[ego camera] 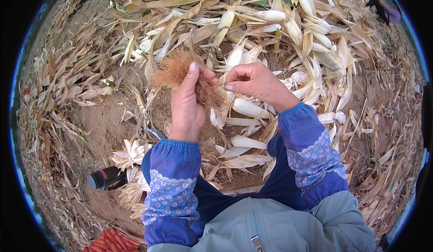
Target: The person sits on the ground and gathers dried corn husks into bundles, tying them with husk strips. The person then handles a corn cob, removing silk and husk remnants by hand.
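My left hand [189,100] is closed around a tuft of reddish-brown corn silk [176,70], which spreads out past the thumb and hangs over the fingers. To its right is my right hand [257,84], with thumb and forefinger pinched together at the edge of the silk; whether strands lie between the fingertips is too fine to tell. Both forearms wear blue patterned sleeve covers. Pale corn husks [250,108] lie on the soil below and behind the hands.
Dry corn leaves and stalks [176,1] heap up ahead. A dark bottle [99,178] lies at the left near pale husks [130,155]. A red mesh sack [111,242] sits at the lower left. Part of another person [385,12] shows at the upper right.
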A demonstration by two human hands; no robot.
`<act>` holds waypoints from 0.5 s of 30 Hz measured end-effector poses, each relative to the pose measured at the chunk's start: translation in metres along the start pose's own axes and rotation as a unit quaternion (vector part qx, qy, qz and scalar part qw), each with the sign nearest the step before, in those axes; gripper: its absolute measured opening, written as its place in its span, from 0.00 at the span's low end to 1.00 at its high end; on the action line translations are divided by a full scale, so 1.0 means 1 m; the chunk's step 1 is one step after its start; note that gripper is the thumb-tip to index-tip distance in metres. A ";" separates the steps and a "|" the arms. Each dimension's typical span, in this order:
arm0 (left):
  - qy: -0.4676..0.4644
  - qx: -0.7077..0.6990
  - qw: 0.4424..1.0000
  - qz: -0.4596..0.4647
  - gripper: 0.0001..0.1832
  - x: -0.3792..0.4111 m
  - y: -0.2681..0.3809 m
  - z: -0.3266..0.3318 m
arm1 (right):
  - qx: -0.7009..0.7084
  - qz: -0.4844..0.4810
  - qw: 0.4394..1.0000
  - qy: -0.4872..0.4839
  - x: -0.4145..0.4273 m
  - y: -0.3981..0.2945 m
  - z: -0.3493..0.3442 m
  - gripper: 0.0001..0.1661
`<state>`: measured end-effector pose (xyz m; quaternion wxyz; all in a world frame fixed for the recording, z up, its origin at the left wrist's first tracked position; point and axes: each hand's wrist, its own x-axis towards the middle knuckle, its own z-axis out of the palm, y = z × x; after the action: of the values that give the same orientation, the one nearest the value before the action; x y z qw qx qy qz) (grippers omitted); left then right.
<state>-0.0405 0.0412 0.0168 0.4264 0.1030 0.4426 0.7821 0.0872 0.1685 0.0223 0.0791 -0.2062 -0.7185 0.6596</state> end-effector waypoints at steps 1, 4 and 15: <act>0.004 -0.001 1.000 -0.002 0.11 -0.001 0.002 0.000 | -0.009 0.000 1.000 0.014 0.000 -0.001 -0.003 0.08; -0.006 -0.024 1.000 0.011 0.11 0.002 0.000 -0.003 | -0.045 -0.031 0.997 0.061 0.001 0.003 -0.016 0.07; 0.062 -0.056 0.995 0.046 0.10 0.009 0.002 -0.014 | -0.163 -0.063 0.937 0.302 -0.005 0.012 -0.063 0.08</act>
<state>-0.0544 0.0390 0.0088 0.3670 0.0499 0.4185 0.8293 0.1185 0.2250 0.0185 0.2984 -0.3601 -0.7702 0.4337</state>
